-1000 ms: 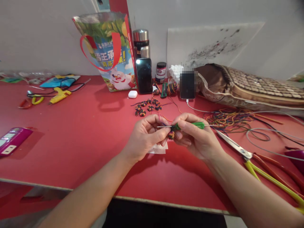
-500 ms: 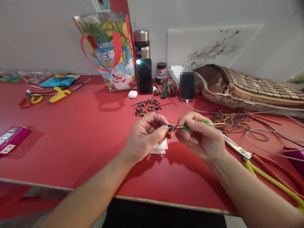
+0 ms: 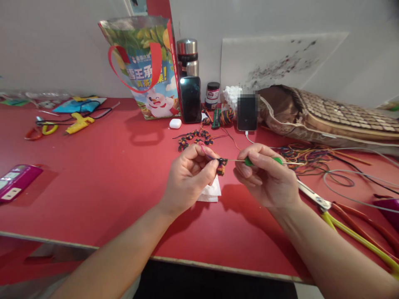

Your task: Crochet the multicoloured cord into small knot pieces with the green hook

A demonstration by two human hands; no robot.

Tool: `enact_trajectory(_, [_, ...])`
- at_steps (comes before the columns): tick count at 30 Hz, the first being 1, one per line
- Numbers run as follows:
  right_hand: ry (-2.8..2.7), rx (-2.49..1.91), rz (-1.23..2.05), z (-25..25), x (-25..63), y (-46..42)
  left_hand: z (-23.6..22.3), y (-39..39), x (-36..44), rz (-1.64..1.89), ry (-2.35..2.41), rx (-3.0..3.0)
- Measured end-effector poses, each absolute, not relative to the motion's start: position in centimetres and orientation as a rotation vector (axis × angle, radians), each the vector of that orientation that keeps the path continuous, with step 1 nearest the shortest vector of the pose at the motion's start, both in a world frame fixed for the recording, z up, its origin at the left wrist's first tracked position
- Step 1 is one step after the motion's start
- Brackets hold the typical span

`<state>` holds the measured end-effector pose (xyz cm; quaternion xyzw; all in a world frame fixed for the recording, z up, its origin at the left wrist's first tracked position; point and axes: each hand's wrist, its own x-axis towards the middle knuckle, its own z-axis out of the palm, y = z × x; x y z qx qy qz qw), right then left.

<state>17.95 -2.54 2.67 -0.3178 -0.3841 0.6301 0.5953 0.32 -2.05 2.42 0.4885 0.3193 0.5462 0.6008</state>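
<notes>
While our left hand [image 3: 190, 176] pinches the yarn piece [image 3: 221, 169] and our right hand [image 3: 269, 178] clamps the green-handled hook [image 3: 249, 161], we should keep it level.

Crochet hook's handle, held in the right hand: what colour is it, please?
The handle is green; the head view, the only one, shows it best.

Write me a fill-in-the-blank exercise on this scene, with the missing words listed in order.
1. The right hand holds a ____-handled crochet hook.
2. The crocheted piece in the left hand is held above a tabletop colored ____.
3. The glue gun is ____.
4. The large scissors lie nearer the ____ hand.

Missing words: green; red; yellow; right.
</notes>
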Motion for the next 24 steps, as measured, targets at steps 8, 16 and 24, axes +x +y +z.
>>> enact_trajectory(8, [-0.93, -0.795, 1.388, 2.5, 17.9, -2.7, 2.5, -2.0, 0.4, 1.297, 0.764, 1.153])
enact_trajectory(16, [-0.904, -0.758, 1.368, 2.5, 17.3, -2.9, 2.2, -1.7, 0.3, 1.288, 0.686, 1.094])
enact_trajectory(24, [-0.861, -0.753, 1.396, 2.4, 16.6, -3.1, 2.1, -1.5, 0.5, 1.27, 0.708, 1.03])
